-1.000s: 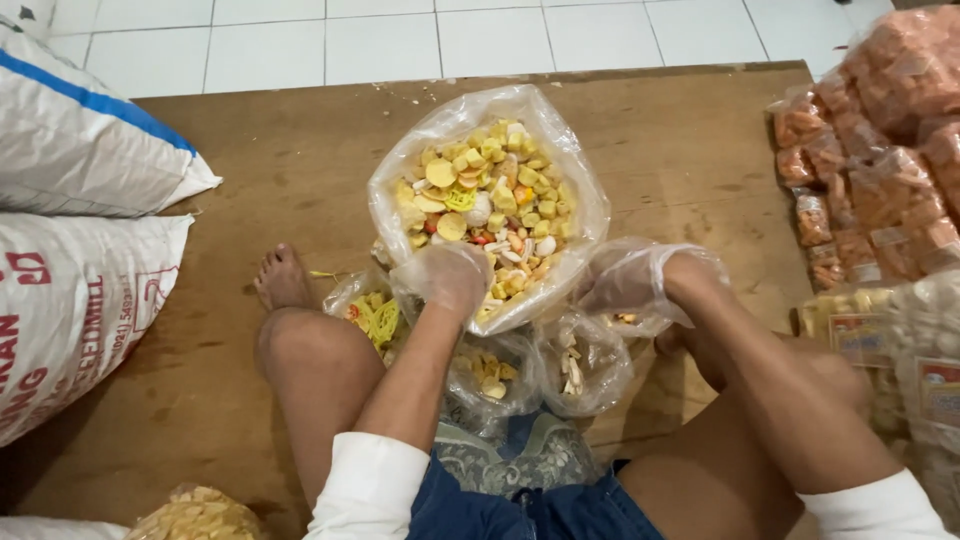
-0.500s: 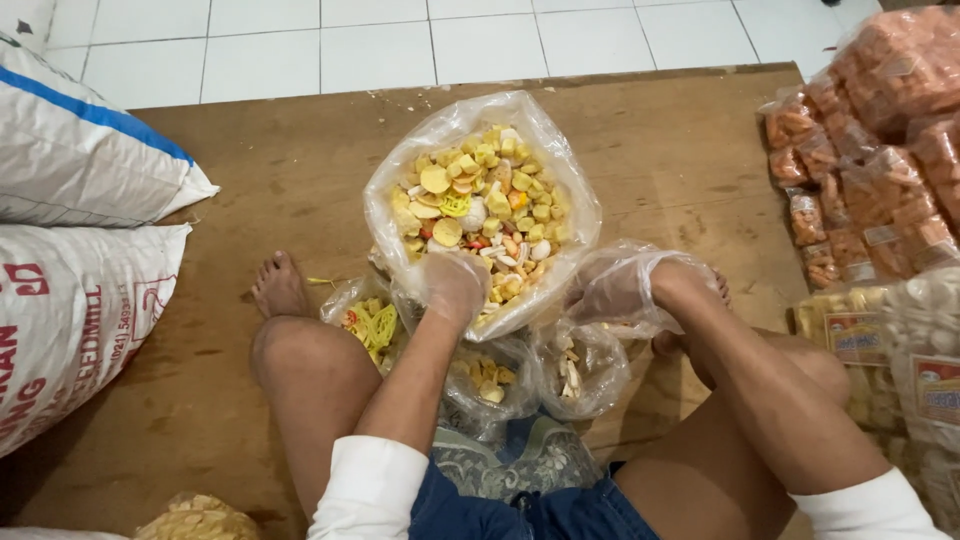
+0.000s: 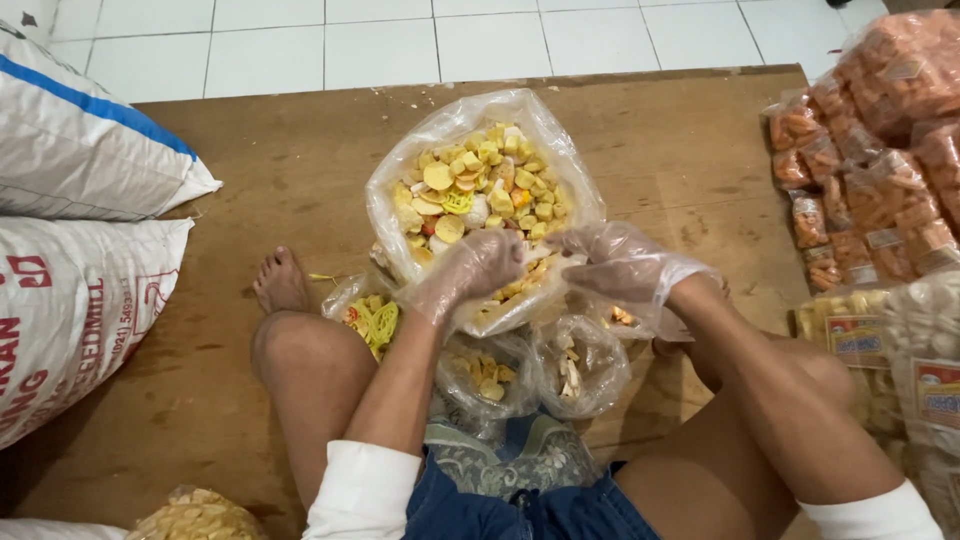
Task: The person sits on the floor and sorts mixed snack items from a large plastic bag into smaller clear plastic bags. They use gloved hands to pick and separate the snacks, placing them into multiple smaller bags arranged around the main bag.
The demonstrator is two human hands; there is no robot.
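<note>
A large clear plastic bag [image 3: 575, 180] full of mixed yellow, white and orange crackers [image 3: 485, 185] stands open on the wooden board between my legs. My left hand [image 3: 478, 265], in a thin plastic glove, reaches into the bag's near side with fingers curled among the crackers. My right hand [image 3: 620, 268], also gloved, hovers at the bag's near right rim with fingers spread. Three smaller clear bags lie just below: one with yellow net-shaped crackers [image 3: 372, 320], one with yellow pieces [image 3: 482, 372], one with white pieces [image 3: 572, 370].
Two white woven sacks [image 3: 80, 210] lie at the left. Stacked packets of orange snacks [image 3: 880, 170] and pale snacks [image 3: 900, 370] fill the right side. Another bag of yellow crackers [image 3: 195, 515] sits at the bottom left. White floor tiles [image 3: 400, 40] lie beyond the wooden board [image 3: 260, 170].
Both hands have moved up and inward over the big bag's near rim. The right hand has risen from beside the small bags and opened its fingers.
</note>
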